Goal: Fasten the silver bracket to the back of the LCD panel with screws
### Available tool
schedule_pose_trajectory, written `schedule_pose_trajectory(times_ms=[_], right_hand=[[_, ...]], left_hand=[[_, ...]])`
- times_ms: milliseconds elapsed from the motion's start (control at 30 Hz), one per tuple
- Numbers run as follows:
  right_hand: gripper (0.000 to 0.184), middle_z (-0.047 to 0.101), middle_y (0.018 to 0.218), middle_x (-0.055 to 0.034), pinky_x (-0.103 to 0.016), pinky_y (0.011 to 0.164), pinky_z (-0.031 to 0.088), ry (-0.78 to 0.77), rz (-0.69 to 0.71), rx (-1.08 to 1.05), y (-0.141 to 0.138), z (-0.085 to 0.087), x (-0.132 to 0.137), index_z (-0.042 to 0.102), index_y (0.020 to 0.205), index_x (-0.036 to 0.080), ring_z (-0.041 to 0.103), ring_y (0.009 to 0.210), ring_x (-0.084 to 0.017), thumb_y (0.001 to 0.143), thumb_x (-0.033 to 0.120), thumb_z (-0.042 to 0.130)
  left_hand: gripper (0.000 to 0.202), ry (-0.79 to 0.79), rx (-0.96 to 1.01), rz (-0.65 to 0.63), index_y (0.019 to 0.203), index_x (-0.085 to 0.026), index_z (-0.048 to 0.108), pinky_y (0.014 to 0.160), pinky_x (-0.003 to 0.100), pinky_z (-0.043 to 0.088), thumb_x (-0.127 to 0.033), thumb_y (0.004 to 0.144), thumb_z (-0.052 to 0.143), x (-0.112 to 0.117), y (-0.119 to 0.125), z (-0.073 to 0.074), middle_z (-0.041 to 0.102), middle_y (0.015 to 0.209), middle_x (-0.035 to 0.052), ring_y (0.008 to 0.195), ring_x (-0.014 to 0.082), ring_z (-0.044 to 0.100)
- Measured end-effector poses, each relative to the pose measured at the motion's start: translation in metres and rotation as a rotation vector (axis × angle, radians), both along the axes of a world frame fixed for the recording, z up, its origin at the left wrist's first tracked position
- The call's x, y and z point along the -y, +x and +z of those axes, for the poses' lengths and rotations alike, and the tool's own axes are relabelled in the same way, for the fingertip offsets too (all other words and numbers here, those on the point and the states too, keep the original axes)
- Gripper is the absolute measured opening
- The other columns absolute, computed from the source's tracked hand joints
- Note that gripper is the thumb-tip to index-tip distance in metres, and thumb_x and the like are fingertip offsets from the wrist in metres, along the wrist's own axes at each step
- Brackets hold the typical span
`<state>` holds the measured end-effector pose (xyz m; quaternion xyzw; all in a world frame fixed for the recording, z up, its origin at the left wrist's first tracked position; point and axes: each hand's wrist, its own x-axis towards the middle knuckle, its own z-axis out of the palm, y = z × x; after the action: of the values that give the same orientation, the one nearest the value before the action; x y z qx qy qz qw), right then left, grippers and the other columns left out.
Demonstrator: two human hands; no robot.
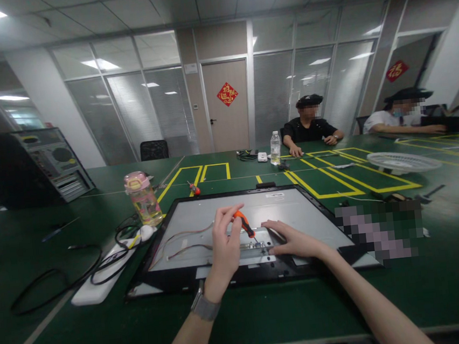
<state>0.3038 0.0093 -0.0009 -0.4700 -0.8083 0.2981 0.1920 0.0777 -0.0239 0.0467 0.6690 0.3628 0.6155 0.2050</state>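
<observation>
A flat display panel (pixel 217 208) with a grey back and a black frame lies on the green table in front of me. My left hand (pixel 225 242), with a watch at its wrist, is closed around an orange-and-black screwdriver (pixel 243 225). The screwdriver leans, its tip down at a metal bracket (pixel 245 253) near the panel's front edge. Beside the tip, my right hand (pixel 296 239) rests on the bracket area with thumb and fingers apart. Thin cables (pixel 180 248) run across the panel left of my hands.
Left of the panel are a white power strip (pixel 92 290), a black cable (pixel 56 272) and a pink-lidded bottle (pixel 143 199). A computer case (pixel 18 168) stands far left. A clear bottle (pixel 275 148) and a white round grille (pixel 402 160) lie beyond. Two people (pixel 310 123) sit across the table.
</observation>
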Motion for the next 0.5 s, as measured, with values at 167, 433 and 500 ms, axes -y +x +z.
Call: schedule_pose_trajectory(times_ms=[167,433,500], right_hand=[[0.079,0.038,0.152,-0.0121,-0.048,0.118,0.019,0.000,-0.005,-0.007,0.0004,-0.0003,0.0000,0.042,0.142,0.020,0.028,0.142,-0.030,0.075,0.050,0.070],[0.078,0.039,0.152,-0.0108,-0.049,0.118,0.020,0.003,-0.006,-0.008,-0.0003,0.0006,0.0003,0.043,0.142,0.022,0.028,0.142,-0.031,0.075,0.049,0.070],[0.078,0.039,0.152,-0.0102,-0.050,0.118,0.019,0.003,-0.005,-0.009,0.0000,0.0000,0.0002,0.043,0.142,0.023,0.028,0.143,-0.031,0.075,0.050,0.070]], left_hand=[[0.024,0.006,-0.019,0.009,0.109,-0.019,0.067,0.080,0.029,0.045,-0.024,0.093,0.048,0.0007,0.0001,0.0020,0.059,0.092,0.0040,0.087,0.0170,0.058],[0.030,-0.001,0.022,-0.070,0.119,-0.021,0.063,0.091,0.033,0.045,-0.023,0.095,0.045,-0.0010,0.0002,-0.0003,0.063,0.108,0.0070,0.101,0.0190,0.060],[0.026,-0.001,0.013,-0.066,0.113,-0.021,0.066,0.085,0.031,0.047,-0.024,0.092,0.051,-0.0016,0.0004,-0.0004,0.063,0.096,0.0049,0.091,0.0178,0.061]])
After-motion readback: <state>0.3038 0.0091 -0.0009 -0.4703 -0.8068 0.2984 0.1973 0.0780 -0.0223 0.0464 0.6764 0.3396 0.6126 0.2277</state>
